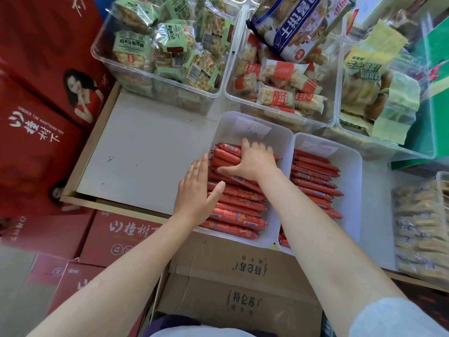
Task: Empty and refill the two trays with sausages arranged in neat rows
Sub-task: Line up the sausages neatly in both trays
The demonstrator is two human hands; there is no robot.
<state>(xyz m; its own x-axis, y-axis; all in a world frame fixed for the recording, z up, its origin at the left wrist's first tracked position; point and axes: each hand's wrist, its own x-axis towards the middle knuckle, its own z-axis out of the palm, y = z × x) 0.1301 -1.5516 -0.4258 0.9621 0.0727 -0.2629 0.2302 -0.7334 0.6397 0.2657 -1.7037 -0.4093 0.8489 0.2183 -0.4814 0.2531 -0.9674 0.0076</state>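
Two white trays sit side by side on the white shelf (145, 152), both holding red sausages in rows. In the left tray (279, 142) the right hand (255, 161) lies on the upper sausages (240, 215), fingers spread and curled over several (thumb pressing the row below). The left hand (196, 188) rests flat and released against the sausage ends. The right tray (352, 181) is untouched

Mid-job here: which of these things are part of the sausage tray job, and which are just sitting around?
Job: left tray, right tray, sausages, left hand, right hand.

Lying about: clear bins of wrapped snacks, blue biscuit bag, red cartons, cardboard box.
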